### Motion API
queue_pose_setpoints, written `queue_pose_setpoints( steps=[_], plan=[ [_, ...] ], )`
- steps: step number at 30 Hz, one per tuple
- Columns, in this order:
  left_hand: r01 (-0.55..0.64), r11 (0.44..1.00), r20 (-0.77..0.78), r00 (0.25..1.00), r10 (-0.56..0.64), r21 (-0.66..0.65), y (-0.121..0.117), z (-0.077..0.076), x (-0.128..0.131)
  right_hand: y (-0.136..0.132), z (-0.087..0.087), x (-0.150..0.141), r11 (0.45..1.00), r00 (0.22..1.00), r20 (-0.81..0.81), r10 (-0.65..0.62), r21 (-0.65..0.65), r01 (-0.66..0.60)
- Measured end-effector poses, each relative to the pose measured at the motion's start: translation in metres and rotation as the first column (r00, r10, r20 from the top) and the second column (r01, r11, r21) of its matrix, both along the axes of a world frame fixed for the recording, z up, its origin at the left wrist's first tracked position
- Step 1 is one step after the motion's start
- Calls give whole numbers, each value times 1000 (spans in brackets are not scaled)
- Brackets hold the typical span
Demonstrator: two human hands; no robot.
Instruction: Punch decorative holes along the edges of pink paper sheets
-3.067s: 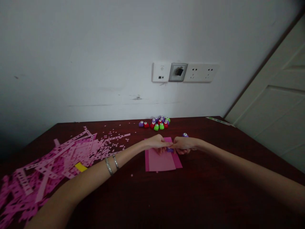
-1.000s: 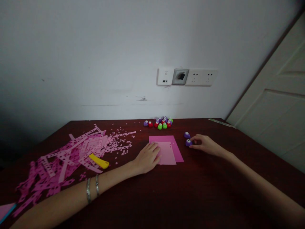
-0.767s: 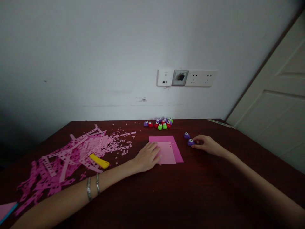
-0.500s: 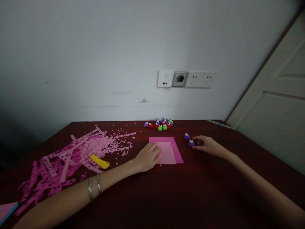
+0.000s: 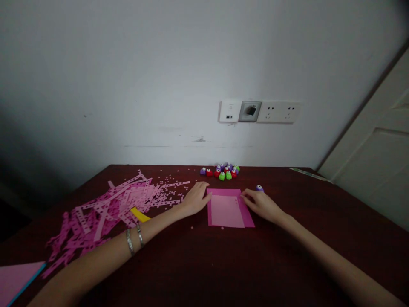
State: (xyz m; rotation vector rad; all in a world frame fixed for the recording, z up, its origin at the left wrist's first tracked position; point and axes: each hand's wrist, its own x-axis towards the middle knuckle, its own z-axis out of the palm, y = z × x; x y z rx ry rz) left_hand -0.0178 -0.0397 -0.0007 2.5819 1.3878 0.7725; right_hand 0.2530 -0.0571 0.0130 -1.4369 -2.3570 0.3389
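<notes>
A light pink sheet of paper [image 5: 227, 213] lies on top of a darker pink sheet [image 5: 247, 216], whose edges show around it. Small punched holes mark the light sheet's upper right corner. At the upper left corner of the sheets is my left hand [image 5: 194, 199], thumb and fingers apart, the thumb tip touching the left edge. My right hand [image 5: 263, 205] is closed, with thumb and finger pinched at the right edge of the darker sheet. Just behind that hand stands a purple craft punch with an eye-like top [image 5: 259, 188], partly hidden by it.
Several purple, red and green punches [image 5: 227, 170] are grouped near the wall. Left of my hands lies a heap of punched pink strips [image 5: 105, 209] and tiny cut-outs, with a yellow-handled tool [image 5: 139, 215]. A pink sheet with a blue edge [image 5: 21, 279] is at lower left.
My right hand has left the purple punches and moved left to the sheets' edge. My left hand has slid off the light sheet to its upper left side. The view has shifted slightly.
</notes>
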Motion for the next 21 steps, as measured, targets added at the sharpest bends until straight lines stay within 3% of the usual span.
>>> queue_pose_setpoints(
  steps=[4, 8, 13, 21],
  plan=[
    [-118, 993, 78, 990, 116, 10, 39, 9, -19, 5, -18, 3, 1000, 997, -80, -23, 5, 24],
    [-144, 988, 123, 981, 149, -49, 75, 14, -26, 3, -27, 5, 999, 990, -140, -33, 11, 35],
    [-98, 973, 157, 979, 133, -209, 105, 7, -15, 1, -27, 4, 999, 993, -112, -28, 30, 31],
    [-129, 958, 180, 967, 178, -254, 131, -4, 5, 2, -31, 4, 998, 995, -92, -34, 55, 40]
  ],
)
